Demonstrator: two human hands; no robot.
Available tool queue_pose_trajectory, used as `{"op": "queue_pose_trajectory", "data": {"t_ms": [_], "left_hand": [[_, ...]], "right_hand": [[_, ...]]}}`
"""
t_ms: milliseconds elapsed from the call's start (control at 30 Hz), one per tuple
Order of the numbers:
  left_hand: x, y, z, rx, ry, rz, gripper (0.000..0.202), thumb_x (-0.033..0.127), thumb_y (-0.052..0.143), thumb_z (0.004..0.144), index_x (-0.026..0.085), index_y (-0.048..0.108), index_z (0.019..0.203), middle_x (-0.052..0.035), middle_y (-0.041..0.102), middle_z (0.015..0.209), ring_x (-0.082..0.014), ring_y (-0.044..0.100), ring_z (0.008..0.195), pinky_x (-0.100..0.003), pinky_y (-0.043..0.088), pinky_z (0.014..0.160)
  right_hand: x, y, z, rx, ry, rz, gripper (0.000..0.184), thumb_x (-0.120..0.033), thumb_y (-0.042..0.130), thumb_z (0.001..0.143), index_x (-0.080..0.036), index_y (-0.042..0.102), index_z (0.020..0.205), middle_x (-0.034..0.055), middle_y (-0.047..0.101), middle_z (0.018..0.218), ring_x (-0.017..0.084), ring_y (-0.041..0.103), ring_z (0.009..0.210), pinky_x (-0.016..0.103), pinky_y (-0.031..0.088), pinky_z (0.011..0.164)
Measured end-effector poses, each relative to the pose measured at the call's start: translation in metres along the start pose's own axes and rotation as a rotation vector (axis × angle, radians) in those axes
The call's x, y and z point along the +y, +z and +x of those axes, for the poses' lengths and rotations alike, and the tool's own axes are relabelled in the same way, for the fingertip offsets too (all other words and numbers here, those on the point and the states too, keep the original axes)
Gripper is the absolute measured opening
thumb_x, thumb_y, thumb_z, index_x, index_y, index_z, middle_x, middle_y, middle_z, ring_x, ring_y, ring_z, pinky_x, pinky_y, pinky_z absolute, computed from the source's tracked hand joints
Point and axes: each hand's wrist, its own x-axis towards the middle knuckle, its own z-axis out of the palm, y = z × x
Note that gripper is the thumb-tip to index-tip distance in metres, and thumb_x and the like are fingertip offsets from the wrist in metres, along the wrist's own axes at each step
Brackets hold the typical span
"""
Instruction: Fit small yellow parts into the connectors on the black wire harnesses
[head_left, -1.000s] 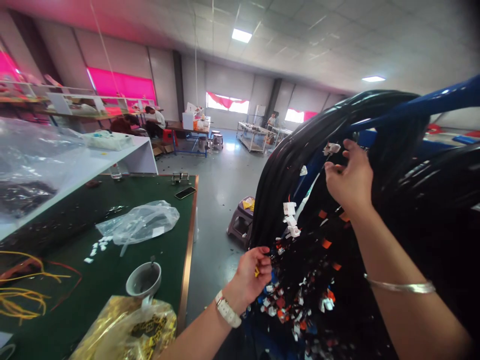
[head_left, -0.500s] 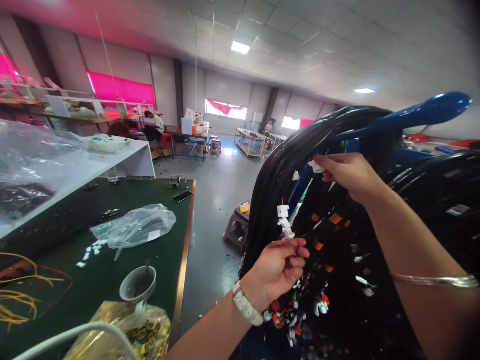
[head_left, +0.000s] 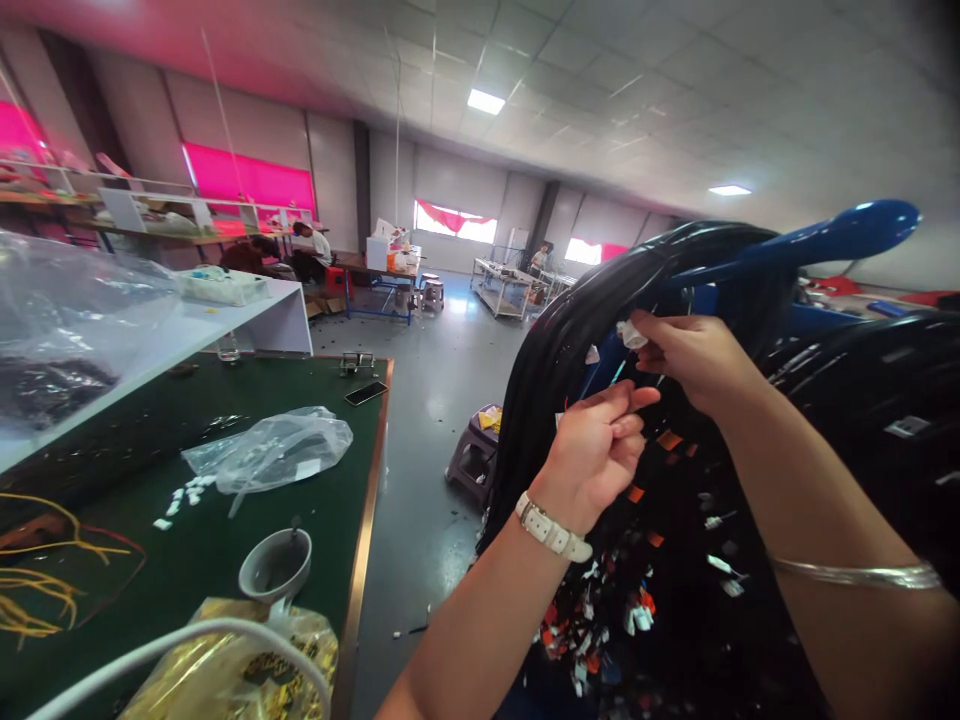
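Note:
A thick bundle of black cables point(head_left: 570, 330) hangs over a blue rack arm point(head_left: 832, 235), its lower ends carrying several white, orange and red connectors point(head_left: 637, 610). My right hand point(head_left: 694, 355) is raised against the bundle with fingers pinched on a small white connector point(head_left: 630, 335). Just below it, my left hand point(head_left: 596, 450) has its fingers curled and pressed together at the wires; what it holds, if anything, is hidden. A white watch sits on the left wrist and a silver bangle on the right.
A green work table point(head_left: 210, 540) to the left holds a clear plastic bag point(head_left: 270, 450), a small grey bowl point(head_left: 276, 565), a gold foil bag point(head_left: 247, 665) and yellow wires point(head_left: 37, 585). A grey stool point(head_left: 472, 450) stands on the floor. People sit at far benches point(head_left: 300, 250).
My left hand rose from the lower connectors up to just under my right hand. My right hand shifted slightly and kept the white connector.

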Motion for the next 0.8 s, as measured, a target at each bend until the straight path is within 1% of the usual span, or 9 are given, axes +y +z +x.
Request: {"op": "queue_pose_trajectory", "data": {"t_ms": [100, 167, 267, 367, 433, 500, 600, 700, 800], "left_hand": [[0.001, 0.006, 0.011, -0.027, 0.025, -0.005, 0.023, 0.006, 0.048, 0.092, 0.009, 0.059, 0.072, -0.0081, 0.067, 0.079, 0.0019, 0.030, 0.040, -0.009, 0.020, 0.034], [0.001, 0.007, 0.017, -0.011, 0.026, 0.008, 0.020, 0.006, 0.051, 0.091, 0.009, 0.060, 0.073, -0.0062, 0.066, 0.073, 0.0018, 0.029, 0.040, -0.009, 0.019, 0.034], [0.001, 0.007, 0.024, 0.029, 0.057, 0.040, 0.016, 0.004, 0.056, 0.087, 0.009, 0.065, 0.074, -0.0030, 0.061, 0.064, 0.0017, 0.030, 0.039, -0.009, 0.018, 0.035], [0.001, 0.006, 0.025, -0.004, 0.110, 0.093, 0.014, 0.003, 0.058, 0.083, 0.009, 0.069, 0.079, -0.0048, 0.065, 0.067, 0.0017, 0.030, 0.040, -0.011, 0.018, 0.036], [0.003, 0.006, 0.024, -0.036, 0.145, 0.137, 0.014, 0.002, 0.059, 0.081, 0.010, 0.071, 0.081, -0.0062, 0.067, 0.070, 0.0016, 0.028, 0.040, -0.012, 0.017, 0.037], [0.005, 0.007, 0.023, -0.035, 0.177, 0.183, 0.012, 0.003, 0.061, 0.080, 0.010, 0.070, 0.079, -0.0069, 0.068, 0.071, 0.0012, 0.026, 0.040, -0.014, 0.016, 0.037], [0.008, 0.009, 0.023, -0.026, 0.223, 0.258, 0.007, 0.008, 0.064, 0.079, 0.010, 0.069, 0.073, -0.0068, 0.069, 0.069, 0.0008, 0.024, 0.040, -0.016, 0.013, 0.038], [0.011, 0.010, 0.024, -0.030, 0.274, 0.322, 0.005, 0.012, 0.069, 0.078, 0.011, 0.069, 0.073, -0.0048, 0.068, 0.068, 0.0012, 0.024, 0.039, -0.017, 0.012, 0.038], [0.013, 0.011, 0.026, 0.019, 0.331, 0.362, 0.008, 0.016, 0.076, 0.072, 0.011, 0.070, 0.071, -0.0008, 0.063, 0.062, 0.0013, 0.026, 0.039, -0.018, 0.012, 0.038]], "right_hand": [[-0.002, 0.000, -0.003, 0.004, 0.012, -0.003, 0.034, -0.031, 0.067, 0.084, -0.015, 0.060, 0.055, -0.0013, 0.054, 0.050, 0.006, 0.049, 0.041, 0.015, 0.039, 0.038], [-0.003, 0.001, -0.004, 0.006, 0.018, 0.001, 0.034, -0.031, 0.067, 0.084, -0.015, 0.059, 0.055, -0.0015, 0.053, 0.049, 0.006, 0.048, 0.040, 0.015, 0.038, 0.037], [-0.003, 0.002, -0.005, -0.003, 0.032, 0.019, 0.032, -0.030, 0.066, 0.084, -0.015, 0.060, 0.057, -0.0012, 0.054, 0.049, 0.007, 0.050, 0.041, 0.017, 0.041, 0.040], [-0.004, 0.002, -0.004, -0.019, 0.049, 0.031, 0.032, -0.030, 0.064, 0.085, -0.015, 0.060, 0.057, 0.0007, 0.056, 0.050, 0.008, 0.052, 0.040, 0.018, 0.041, 0.040], [-0.005, 0.002, -0.004, -0.025, 0.052, 0.036, 0.032, -0.029, 0.064, 0.084, -0.014, 0.060, 0.057, 0.0015, 0.057, 0.050, 0.008, 0.052, 0.040, 0.017, 0.041, 0.040], [-0.005, 0.001, -0.003, -0.022, 0.049, 0.053, 0.031, -0.029, 0.065, 0.083, -0.014, 0.059, 0.056, 0.0001, 0.054, 0.050, 0.007, 0.049, 0.040, 0.017, 0.039, 0.039], [-0.005, 0.002, -0.002, -0.033, 0.046, 0.097, 0.026, -0.027, 0.067, 0.079, -0.015, 0.059, 0.058, -0.0025, 0.049, 0.050, 0.006, 0.046, 0.041, 0.017, 0.037, 0.038], [-0.004, 0.004, -0.001, -0.063, 0.042, 0.122, 0.019, -0.027, 0.067, 0.076, -0.016, 0.061, 0.062, -0.0030, 0.049, 0.053, 0.007, 0.045, 0.043, 0.018, 0.039, 0.040], [-0.003, 0.006, 0.001, -0.073, 0.038, 0.108, 0.015, -0.028, 0.067, 0.074, -0.016, 0.064, 0.068, -0.0032, 0.049, 0.056, 0.006, 0.042, 0.044, 0.017, 0.036, 0.040]]}}
